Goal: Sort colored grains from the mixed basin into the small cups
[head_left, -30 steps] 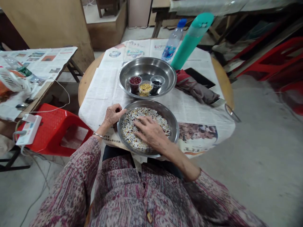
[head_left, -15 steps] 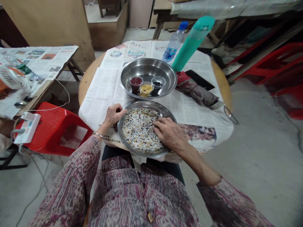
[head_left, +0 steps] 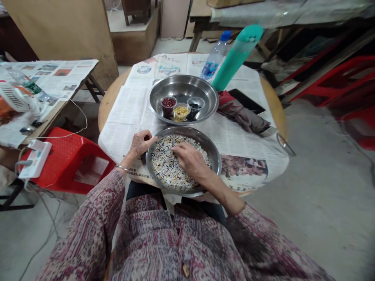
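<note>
A round metal basin (head_left: 215, 150) sits at the table's near edge, filled with mixed white, yellow, red and black grains and beans (head_left: 166, 166). My left hand (head_left: 141, 143) is at its left rim, fingers curled and thumb over the edge. Over the middle of the mix, my right hand (head_left: 191, 162) has its fingertips pinched together; whatever is between them is too small to make out. Behind stands a larger metal basin (head_left: 202, 88) with three clear plastic cups inside: one of red beans (head_left: 168, 103), one of yellow beans (head_left: 181, 112), one of black beans (head_left: 195, 105).
Newspaper (head_left: 123, 113) covers the round table. At its back right are a plastic bottle (head_left: 215, 58), a tall green container (head_left: 237, 56), a folded umbrella (head_left: 243, 115) and a dark flat device (head_left: 246, 100). A red stool (head_left: 67, 156) bearing a power strip (head_left: 35, 160) stands left.
My right hand has moved left across the grains, from the right side to the middle of the near basin, its fingers drawn together. My left hand stays at the rim.
</note>
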Demonstrator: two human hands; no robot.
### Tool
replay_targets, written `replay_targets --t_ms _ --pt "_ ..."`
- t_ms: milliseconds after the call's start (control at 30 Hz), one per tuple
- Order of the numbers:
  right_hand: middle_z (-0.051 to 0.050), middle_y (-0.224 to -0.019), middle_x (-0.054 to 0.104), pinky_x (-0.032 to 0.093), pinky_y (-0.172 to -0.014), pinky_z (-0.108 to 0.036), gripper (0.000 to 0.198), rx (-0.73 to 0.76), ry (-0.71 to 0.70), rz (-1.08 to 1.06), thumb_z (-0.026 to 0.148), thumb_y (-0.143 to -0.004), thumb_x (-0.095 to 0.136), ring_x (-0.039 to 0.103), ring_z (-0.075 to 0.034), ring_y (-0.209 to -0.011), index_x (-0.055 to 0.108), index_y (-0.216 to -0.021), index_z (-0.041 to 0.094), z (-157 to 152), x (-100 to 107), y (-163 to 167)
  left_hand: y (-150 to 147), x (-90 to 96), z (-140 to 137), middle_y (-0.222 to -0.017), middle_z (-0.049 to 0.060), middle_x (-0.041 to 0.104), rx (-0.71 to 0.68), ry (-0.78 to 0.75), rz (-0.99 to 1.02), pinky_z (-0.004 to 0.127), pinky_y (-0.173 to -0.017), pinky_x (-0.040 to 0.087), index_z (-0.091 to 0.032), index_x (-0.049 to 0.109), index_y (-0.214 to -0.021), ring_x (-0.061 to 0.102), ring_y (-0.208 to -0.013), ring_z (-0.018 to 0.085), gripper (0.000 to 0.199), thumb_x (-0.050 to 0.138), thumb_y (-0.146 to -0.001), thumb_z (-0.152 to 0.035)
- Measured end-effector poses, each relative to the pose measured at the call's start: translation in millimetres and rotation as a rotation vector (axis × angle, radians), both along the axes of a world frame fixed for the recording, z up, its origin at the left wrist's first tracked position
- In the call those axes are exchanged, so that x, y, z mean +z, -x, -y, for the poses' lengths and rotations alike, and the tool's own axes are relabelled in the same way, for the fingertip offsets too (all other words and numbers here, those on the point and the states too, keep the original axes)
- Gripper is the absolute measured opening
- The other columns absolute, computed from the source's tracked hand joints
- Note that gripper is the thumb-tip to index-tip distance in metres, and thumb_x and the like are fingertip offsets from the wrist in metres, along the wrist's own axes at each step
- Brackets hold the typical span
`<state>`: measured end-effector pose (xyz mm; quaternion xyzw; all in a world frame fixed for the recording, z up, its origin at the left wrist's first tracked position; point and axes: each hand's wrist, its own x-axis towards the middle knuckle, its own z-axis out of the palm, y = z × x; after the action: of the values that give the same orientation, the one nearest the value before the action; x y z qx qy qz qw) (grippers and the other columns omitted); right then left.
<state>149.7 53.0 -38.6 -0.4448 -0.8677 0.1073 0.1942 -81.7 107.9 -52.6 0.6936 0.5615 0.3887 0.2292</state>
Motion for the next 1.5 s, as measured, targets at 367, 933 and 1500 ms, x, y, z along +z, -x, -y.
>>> replay_targets --t_ms 367,933,1500 --pt "-0.012 -0.118 0.065 0.049 -0.089 -0.041 0.024 0.027 -0.049 0.095 0.027 -0.098 0.051 0.054 -0.026 -0.109 0.067 -0.113 0.020 19 1 17 -1 3.3 2 -0.057 -0.004 0.052 0.008 0.027 0.019 0.025 -0.058 0.036 -0.019 0.052 -0.061 0.045 -0.058 0.011 0.027 0.065 -0.077 -0.037" --pt "-0.011 -0.110 0.069 0.051 -0.090 -0.040 0.021 -0.115 -0.085 0.119 0.021 -0.096 0.051 0.058 -0.025 -0.102 0.071 -0.102 0.019 18 8 -45 -2 4.0 3 -0.055 -0.004 0.051 0.005 0.036 0.023 0.024 -0.057 0.037 -0.018 0.051 -0.059 0.046 -0.057 0.011 0.027 0.065 -0.077 -0.033" --pt "-0.012 -0.106 0.071 0.048 -0.083 -0.038 0.019 -0.082 -0.092 0.295 0.022 -0.095 0.053 0.059 -0.027 -0.100 0.072 -0.092 0.018 21 13 -62 -1 4.9 2 -0.055 -0.004 0.050 0.004 0.032 0.035 0.025 -0.055 0.035 -0.019 0.051 -0.059 0.045 -0.057 0.011 0.029 0.066 -0.076 -0.036"
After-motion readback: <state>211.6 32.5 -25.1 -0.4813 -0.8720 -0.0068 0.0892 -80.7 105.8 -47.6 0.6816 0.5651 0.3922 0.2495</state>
